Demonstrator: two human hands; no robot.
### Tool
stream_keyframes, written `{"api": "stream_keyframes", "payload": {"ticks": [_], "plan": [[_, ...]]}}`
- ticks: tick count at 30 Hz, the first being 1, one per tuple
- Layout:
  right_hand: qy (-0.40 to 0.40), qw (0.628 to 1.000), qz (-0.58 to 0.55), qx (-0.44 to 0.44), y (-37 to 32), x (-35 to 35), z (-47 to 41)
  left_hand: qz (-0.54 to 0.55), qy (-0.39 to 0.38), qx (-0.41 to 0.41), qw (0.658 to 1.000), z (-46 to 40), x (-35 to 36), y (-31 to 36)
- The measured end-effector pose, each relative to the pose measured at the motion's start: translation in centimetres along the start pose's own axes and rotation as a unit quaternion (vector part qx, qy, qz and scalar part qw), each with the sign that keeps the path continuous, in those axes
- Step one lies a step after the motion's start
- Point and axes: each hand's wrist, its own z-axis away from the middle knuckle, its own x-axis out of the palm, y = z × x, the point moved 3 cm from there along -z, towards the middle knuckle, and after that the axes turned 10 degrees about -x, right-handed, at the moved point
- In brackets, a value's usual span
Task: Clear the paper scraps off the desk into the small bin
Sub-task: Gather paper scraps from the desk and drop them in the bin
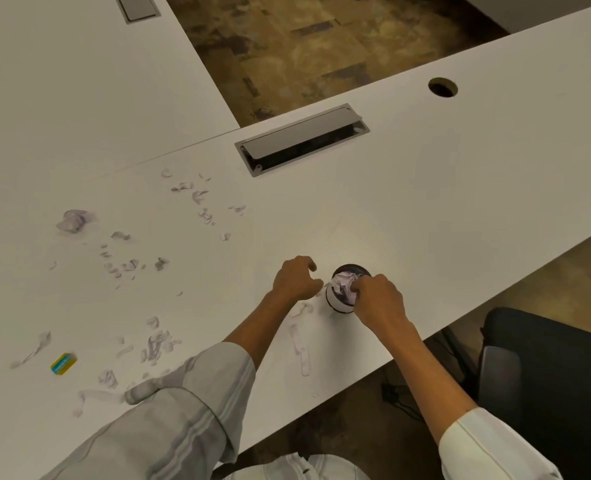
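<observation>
Bin (339,299) stood upright at lower centre, near desk (460,188) edge; crumpled paper (344,284) pinched at its mouth by right hand (379,299); left hand (296,278) loosely curled beside; scraps (155,344) scattered lower left.

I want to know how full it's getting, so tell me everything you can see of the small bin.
The small bin is a squat round cup, white-walled with a dark rim, upright near the desk's front edge. Crumpled paper fills it above the rim. The right hand presses on that paper, fingers over the rim; the left hand hovers beside it, apparently not touching.
</observation>
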Motion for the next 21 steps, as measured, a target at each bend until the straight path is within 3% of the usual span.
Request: {"api": "stream_keyframes", "payload": {"ticks": [4,9,12,15,21], "plan": [[0.065,0.997,-0.044,0.016,0.8,-1.8,0.4,0.093,-0.03,0.029,0.995,1.1,0.7,0.7],[0.132,0.983,-0.122,0.035,2.4,-3.8,1.9,0.035,0.037,0.119,0.992,2.4,2.3,3.1],[0.161,0.976,-0.144,0.037,2.9,-4.7,2.7,-0.077,0.065,0.204,0.974,2.7,3.5,4.4],[0.181,0.97,-0.158,0.038,3.3,-5.0,3.5,-0.211,0.067,0.287,0.932,2.6,4.7,5.3],[0.178,0.966,-0.184,0.033,3.9,-4.7,4.9,-0.411,0.058,0.32,0.852,2.4,5.6,6.3]]}}
